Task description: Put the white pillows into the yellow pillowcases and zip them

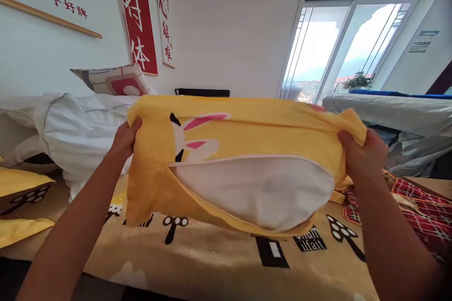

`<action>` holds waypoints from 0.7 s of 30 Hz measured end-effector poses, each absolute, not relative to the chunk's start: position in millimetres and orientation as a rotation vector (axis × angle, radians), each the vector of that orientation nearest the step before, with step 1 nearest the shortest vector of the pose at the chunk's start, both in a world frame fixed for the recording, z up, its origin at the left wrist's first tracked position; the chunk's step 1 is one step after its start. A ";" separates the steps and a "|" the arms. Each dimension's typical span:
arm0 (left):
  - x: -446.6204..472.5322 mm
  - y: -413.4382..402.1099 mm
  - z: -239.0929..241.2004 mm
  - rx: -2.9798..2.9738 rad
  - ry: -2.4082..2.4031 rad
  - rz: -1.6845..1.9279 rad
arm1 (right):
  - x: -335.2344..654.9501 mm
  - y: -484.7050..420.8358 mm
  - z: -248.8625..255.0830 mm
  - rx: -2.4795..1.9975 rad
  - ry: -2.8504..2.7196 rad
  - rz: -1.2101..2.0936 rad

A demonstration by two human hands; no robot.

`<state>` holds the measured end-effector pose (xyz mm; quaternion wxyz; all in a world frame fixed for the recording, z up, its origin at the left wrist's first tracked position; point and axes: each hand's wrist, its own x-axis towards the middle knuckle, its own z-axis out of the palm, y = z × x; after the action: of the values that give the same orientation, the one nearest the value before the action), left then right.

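Note:
Both hands hold up a pillow in a yellow pillowcase (268, 136) with a white and pink rabbit print, stretched out lengthwise above the bed. A long slit gapes along its lower side, and the white pillow (261, 193) bulges into view through it. My left hand (126, 138) is closed on the upper left corner, thumb on the near side. At the opposite end my right hand (365, 153) grips a bunched upper corner of the case. Fingers behind the cloth are partly hidden.
Beneath lies a tan printed blanket (212, 263). White bedding (88, 127) is heaped at left, with a patterned pillow (116, 80) on top. Yellow cloth (21, 181) lies at the left edge, red plaid cloth (420, 207) at right. Plastic-covered stuff (381, 108) stands near the window.

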<state>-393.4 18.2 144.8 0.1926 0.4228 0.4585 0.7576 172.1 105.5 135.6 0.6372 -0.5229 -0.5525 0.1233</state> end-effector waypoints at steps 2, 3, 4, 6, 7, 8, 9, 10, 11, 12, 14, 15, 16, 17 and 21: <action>-394.7 17.5 178.6 1.180 1.170 2.187 | 179.9 109.9 160.2 -1.165 -1.360 0.188; -393.0 17.0 190.6 1.204 1.112 2.209 | 181.6 110.9 167.0 -1.187 -1.411 0.135; -390.3 16.1 198.9 1.252 1.054 2.233 | 182.8 111.4 170.8 -1.223 -1.432 0.069; -384.4 13.0 205.2 1.327 0.949 2.298 | 184.8 111.9 171.8 -1.304 -1.386 -0.090; -381.9 10.8 204.9 1.339 0.908 2.337 | 185.6 112.3 170.2 -1.325 -1.371 -0.140; -379.8 8.3 203.4 1.337 0.883 2.373 | 185.8 112.7 167.7 -1.330 -1.390 -0.152; -378.1 5.7 201.8 1.329 0.870 2.404 | 185.2 113.1 164.5 -1.309 -1.417 -0.121; -376.7 3.2 200.6 1.323 0.869 2.431 | 183.5 113.4 160.8 -1.248 -1.413 -0.052; -375.3 0.6 200.3 1.323 0.875 2.448 | 180.8 113.3 156.8 -1.150 -1.364 0.052; -373.9 -1.9 201.0 1.326 0.888 2.457 | 177.4 112.9 152.7 -1.049 -1.297 0.189; -370.8 -7.1 204.6 1.330 0.926 2.463 | 170.4 111.1 145.2 -0.949 -1.218 0.505; -369.5 -9.9 207.0 1.322 0.953 2.467 | 168.0 110.1 142.7 -0.967 -1.228 0.638; -368.4 -13.0 209.4 1.306 0.981 2.469 | 166.9 109.1 141.5 -1.013 -1.253 0.718; -368.0 -16.3 211.6 1.284 1.008 2.465 | 167.1 108.6 142.0 -1.062 -1.270 0.727; -374.8 -28.2 215.1 1.177 1.143 2.303 | 177.3 113.1 158.3 -0.950 -1.085 0.409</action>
<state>-374.8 -28.2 215.1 0.1562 0.4112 0.3992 0.8045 177.3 113.1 158.3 0.7319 -0.4319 -0.4932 0.1859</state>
